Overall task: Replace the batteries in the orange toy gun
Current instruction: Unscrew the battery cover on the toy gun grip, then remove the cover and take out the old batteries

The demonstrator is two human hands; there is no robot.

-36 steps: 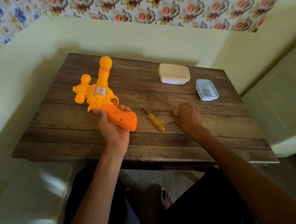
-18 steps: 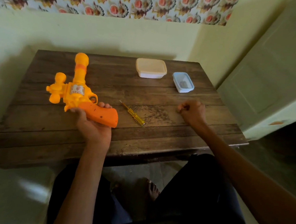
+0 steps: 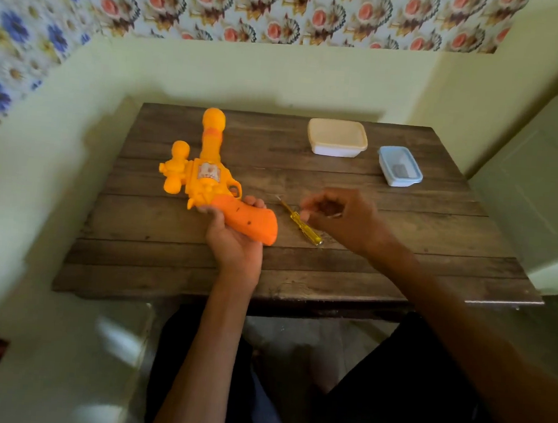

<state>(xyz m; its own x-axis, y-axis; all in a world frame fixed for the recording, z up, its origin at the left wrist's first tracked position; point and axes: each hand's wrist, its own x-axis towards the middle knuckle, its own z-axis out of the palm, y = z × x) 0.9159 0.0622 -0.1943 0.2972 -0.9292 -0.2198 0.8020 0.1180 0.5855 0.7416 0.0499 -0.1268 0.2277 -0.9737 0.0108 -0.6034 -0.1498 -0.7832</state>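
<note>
The orange toy gun [image 3: 207,176] lies on the left half of the wooden table [image 3: 300,272], barrel pointing away from me. My left hand [image 3: 233,238] grips its darker orange handle from below. A small screwdriver [image 3: 303,224] with a yellow clear handle lies just right of the gun's grip. My right hand [image 3: 340,215] hovers right over the screwdriver's shaft end, fingers curled and slightly apart, holding nothing that I can see. No batteries show.
A cream lidded plastic box [image 3: 336,142] stands at the table's far side. Right of it sits a small blue-rimmed container [image 3: 400,166] with something grey inside. Walls close in on the left and back; a pale door stands to the right.
My right hand has moved left from the table's middle to just above the screwdriver and loosened from a fist. The left hand still holds the gun's grip.
</note>
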